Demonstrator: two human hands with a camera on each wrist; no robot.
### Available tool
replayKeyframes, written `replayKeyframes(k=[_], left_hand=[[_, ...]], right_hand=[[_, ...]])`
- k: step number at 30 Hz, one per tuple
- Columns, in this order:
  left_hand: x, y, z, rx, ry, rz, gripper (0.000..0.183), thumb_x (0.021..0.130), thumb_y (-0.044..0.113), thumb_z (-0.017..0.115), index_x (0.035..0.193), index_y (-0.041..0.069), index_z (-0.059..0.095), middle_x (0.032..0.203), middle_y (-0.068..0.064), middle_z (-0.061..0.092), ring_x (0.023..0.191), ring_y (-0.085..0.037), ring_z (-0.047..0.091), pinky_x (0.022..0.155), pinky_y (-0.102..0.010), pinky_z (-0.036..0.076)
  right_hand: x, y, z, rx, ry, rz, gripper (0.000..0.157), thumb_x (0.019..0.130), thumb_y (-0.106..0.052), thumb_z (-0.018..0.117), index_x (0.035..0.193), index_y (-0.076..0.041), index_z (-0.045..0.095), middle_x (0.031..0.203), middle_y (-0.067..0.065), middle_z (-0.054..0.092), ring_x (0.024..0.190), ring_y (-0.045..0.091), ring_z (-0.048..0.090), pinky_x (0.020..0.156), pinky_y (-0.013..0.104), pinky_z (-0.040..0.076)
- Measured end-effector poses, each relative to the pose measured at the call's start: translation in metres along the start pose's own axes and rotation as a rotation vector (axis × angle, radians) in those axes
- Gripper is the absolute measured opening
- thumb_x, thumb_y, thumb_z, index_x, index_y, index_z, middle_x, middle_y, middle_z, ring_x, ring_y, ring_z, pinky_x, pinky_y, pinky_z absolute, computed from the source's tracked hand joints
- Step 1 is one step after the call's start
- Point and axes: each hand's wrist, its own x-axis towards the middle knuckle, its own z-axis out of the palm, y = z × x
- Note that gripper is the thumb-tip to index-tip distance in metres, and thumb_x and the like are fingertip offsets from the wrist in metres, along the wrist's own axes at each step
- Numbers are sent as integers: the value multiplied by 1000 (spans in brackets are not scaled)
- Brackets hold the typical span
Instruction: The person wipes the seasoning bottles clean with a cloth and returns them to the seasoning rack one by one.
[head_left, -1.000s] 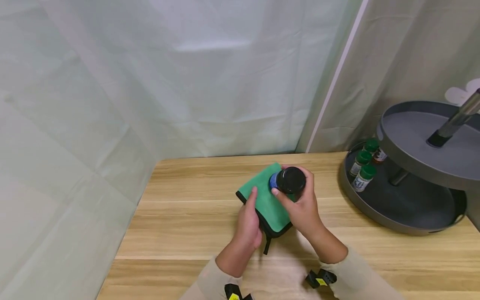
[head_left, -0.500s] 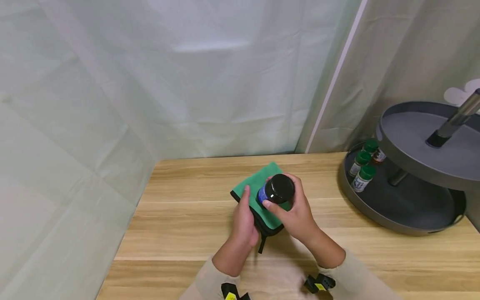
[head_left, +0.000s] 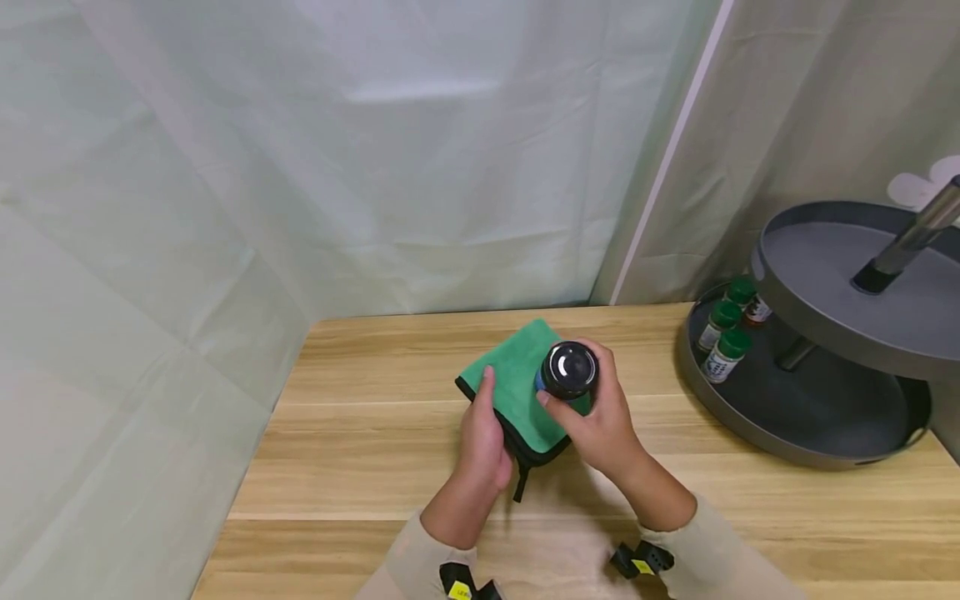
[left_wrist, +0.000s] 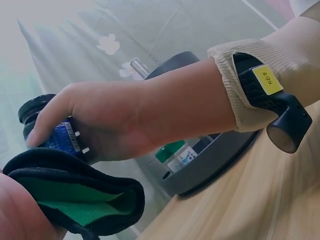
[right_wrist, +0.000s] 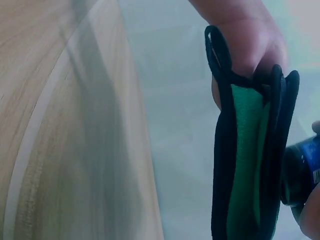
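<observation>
My left hand (head_left: pixel 482 443) holds a folded green cloth (head_left: pixel 517 379) with black edging and a small hanging loop, its thumb lying along the top. A dark jar (head_left: pixel 570 369) with a blue label is gripped by my right hand (head_left: pixel 606 425), thumb on the near side and fingers round the far side. The jar is over the right part of the cloth, its glossy black end turned up to the head view. In the right wrist view, the jar's dark lower end (right_wrist: pixel 294 175) is right at the cloth's edge. From the left wrist, the cloth's open folds (left_wrist: pixel 75 197) show below the jar.
On the right stands a two-tier dark grey round tray (head_left: pixel 795 446). Several small bottles with green caps, such as a white-labelled bottle (head_left: pixel 726 357), are on its lower tier. A pale curtain (head_left: pixel 450 208) hangs behind the wooden table (head_left: pixel 360 467).
The jar moved left and nearer over the cloth, then back right, and its black end now faces up more squarely. The cloth and left hand shifted slightly left.
</observation>
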Motion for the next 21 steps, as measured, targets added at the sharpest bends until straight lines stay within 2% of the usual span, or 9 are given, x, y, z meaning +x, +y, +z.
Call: replayKeyframes(k=[6,12,16,21], left_hand=[[-2,-3,1,47,1,-15,67,102,62,43,148,13,44,147,-5,54,129,-15,56,114,-37,44],[-6,-9,3,103,-54,-53,68,101,64,43,147,13,46,145,-2,57,128,-13,57,114,-37,42],[-7,-11,4,112,-69,-73,69,101,65,42,146,13,48,142,0,59,124,-11,58,110,-33,44],[-4,-8,3,91,-60,-63,68,102,64,41,146,13,47,143,0,57,123,-10,58,108,-30,45]], right_hand=[[3,2,0,38,48,-68,71,81,15,74,141,1,38,136,27,53,127,17,55,109,23,43],[3,0,3,68,99,-38,72,80,16,75,139,4,36,135,22,55,127,16,56,109,23,44],[-1,-2,8,100,82,8,73,80,14,77,139,1,37,137,22,55,129,16,56,108,22,45],[-4,-2,11,120,35,21,72,80,14,76,139,-1,37,135,21,56,127,15,57,107,21,46]])
